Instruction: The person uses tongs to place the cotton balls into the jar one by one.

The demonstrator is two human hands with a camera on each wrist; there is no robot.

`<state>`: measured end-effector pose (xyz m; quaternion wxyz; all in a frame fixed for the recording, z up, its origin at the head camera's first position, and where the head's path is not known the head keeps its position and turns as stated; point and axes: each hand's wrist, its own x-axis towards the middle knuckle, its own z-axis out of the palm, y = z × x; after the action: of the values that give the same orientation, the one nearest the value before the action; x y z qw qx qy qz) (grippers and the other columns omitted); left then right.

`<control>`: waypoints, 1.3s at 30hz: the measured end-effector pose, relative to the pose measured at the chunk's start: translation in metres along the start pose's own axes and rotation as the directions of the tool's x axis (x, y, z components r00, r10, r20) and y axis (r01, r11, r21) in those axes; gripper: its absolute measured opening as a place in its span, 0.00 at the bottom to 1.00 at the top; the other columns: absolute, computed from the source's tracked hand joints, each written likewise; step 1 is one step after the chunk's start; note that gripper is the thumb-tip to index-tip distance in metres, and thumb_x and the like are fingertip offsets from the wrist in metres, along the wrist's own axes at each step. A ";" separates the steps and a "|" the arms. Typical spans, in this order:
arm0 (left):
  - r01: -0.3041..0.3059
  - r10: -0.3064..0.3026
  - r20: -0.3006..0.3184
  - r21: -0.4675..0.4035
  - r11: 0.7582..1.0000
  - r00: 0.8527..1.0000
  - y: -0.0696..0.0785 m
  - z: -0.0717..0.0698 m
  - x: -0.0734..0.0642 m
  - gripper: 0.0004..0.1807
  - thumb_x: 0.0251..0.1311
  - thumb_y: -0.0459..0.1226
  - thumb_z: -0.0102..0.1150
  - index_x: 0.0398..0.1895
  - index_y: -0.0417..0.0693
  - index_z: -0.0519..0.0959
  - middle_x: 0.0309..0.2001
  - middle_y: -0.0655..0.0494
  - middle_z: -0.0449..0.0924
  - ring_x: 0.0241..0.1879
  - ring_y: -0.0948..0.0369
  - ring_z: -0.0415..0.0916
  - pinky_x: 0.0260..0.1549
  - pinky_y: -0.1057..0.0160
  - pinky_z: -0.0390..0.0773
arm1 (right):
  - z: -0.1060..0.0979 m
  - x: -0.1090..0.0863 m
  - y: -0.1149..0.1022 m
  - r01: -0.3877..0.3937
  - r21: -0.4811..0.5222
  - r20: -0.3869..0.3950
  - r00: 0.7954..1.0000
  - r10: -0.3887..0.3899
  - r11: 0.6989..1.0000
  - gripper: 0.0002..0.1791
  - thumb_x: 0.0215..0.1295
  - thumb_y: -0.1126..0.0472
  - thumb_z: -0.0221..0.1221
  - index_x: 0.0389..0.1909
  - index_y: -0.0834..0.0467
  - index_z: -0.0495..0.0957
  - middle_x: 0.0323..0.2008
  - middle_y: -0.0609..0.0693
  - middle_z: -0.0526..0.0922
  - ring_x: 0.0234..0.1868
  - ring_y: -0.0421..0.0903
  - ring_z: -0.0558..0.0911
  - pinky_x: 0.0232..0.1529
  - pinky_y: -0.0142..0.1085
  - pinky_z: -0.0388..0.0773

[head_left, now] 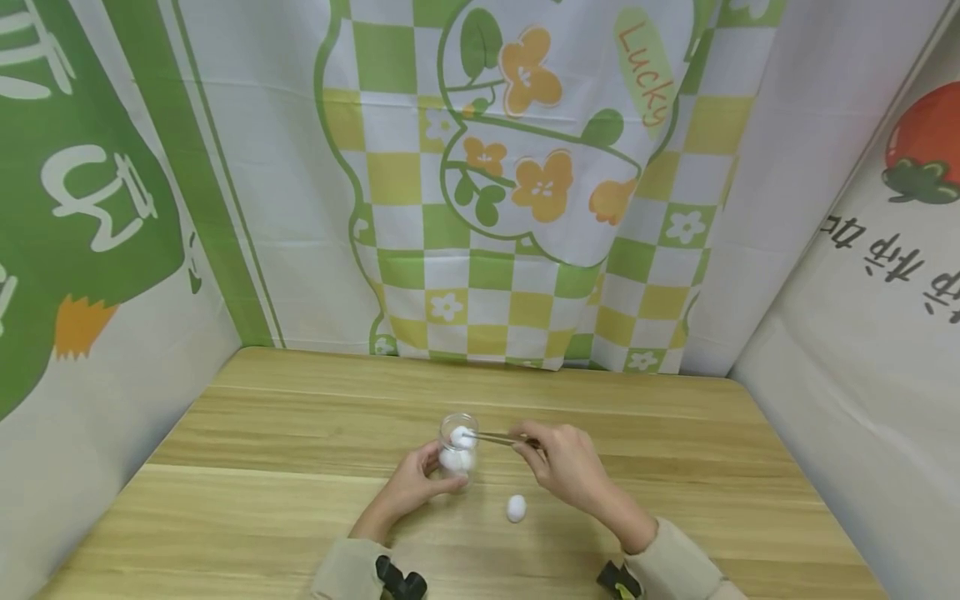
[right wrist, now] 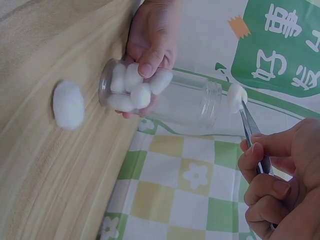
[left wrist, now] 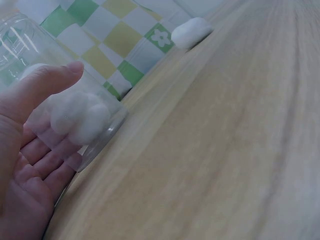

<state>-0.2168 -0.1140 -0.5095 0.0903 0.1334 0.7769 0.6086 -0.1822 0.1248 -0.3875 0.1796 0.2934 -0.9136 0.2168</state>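
A clear glass jar (right wrist: 185, 102) stands on the table, with several white cotton balls (right wrist: 141, 95) heaped at its bottom. My left hand (head_left: 412, 483) grips it low down, thumb on one side and fingers round the other, as the left wrist view shows. Metal tweezers (right wrist: 249, 122) are pinched in my right hand (head_left: 570, 462). Their tips hold one cotton ball (right wrist: 236, 97) just over the open mouth of the jar. Another cotton ball (head_left: 516, 508) lies loose on the wood, between my two forearms in the head view.
The wooden table (head_left: 300, 533) runs back to a checked green, yellow and white curtain (head_left: 480, 275). Printed cloth hangs along the left (head_left: 172, 358) and right (head_left: 840, 358) sides. Black straps (head_left: 401, 579) show at the sleeves.
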 end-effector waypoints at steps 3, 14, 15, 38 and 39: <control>-0.006 0.006 0.000 0.002 1.000 1.000 0.000 0.000 0.000 0.40 0.53 0.40 0.70 0.67 0.33 0.64 0.63 0.35 0.72 0.66 0.39 0.67 0.69 0.43 0.66 | 0.000 0.001 0.000 -0.010 0.002 -0.002 1.000 0.010 1.000 0.07 0.60 0.61 0.64 0.39 0.54 0.83 0.28 0.48 0.89 0.23 0.36 0.82 0.19 0.18 0.65; -0.006 0.007 0.009 -0.019 1.000 1.000 0.000 0.000 0.000 0.39 0.54 0.38 0.69 0.66 0.32 0.64 0.63 0.34 0.72 0.66 0.40 0.68 0.69 0.44 0.67 | 0.007 0.006 0.003 -0.042 -0.005 -0.021 0.999 0.041 0.999 0.06 0.59 0.62 0.64 0.38 0.52 0.83 0.28 0.48 0.89 0.24 0.37 0.83 0.19 0.19 0.65; -0.006 0.006 0.008 -0.022 1.000 1.000 0.000 0.000 0.000 0.39 0.54 0.38 0.69 0.66 0.32 0.64 0.63 0.34 0.72 0.66 0.40 0.68 0.69 0.44 0.67 | 0.007 0.006 0.004 -0.044 -0.006 -0.022 0.999 0.044 0.999 0.06 0.59 0.62 0.64 0.38 0.52 0.83 0.28 0.48 0.89 0.24 0.37 0.82 0.18 0.20 0.65; -0.039 0.040 0.041 -0.019 0.999 0.998 -0.002 -0.001 0.001 0.36 0.55 0.39 0.68 0.67 0.43 0.67 0.66 0.38 0.70 0.68 0.40 0.65 0.72 0.38 0.60 | 0.011 0.007 0.003 -0.093 0.017 0.028 0.995 0.092 0.996 0.07 0.59 0.62 0.64 0.39 0.54 0.82 0.28 0.50 0.89 0.28 0.43 0.86 0.21 0.22 0.70; -0.039 0.040 0.039 -0.021 0.999 0.998 -0.003 -0.001 0.001 0.36 0.55 0.39 0.68 0.67 0.43 0.67 0.66 0.38 0.70 0.68 0.40 0.65 0.72 0.38 0.60 | 0.011 0.007 0.003 -0.091 0.017 0.028 0.995 0.091 0.996 0.07 0.59 0.62 0.64 0.39 0.54 0.82 0.28 0.50 0.89 0.29 0.43 0.87 0.21 0.23 0.71</control>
<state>-0.2183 -0.1154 -0.5118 0.0952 0.1597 0.7659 0.6155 -0.1918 0.1181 -0.3944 0.1545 0.2559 -0.9264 0.2291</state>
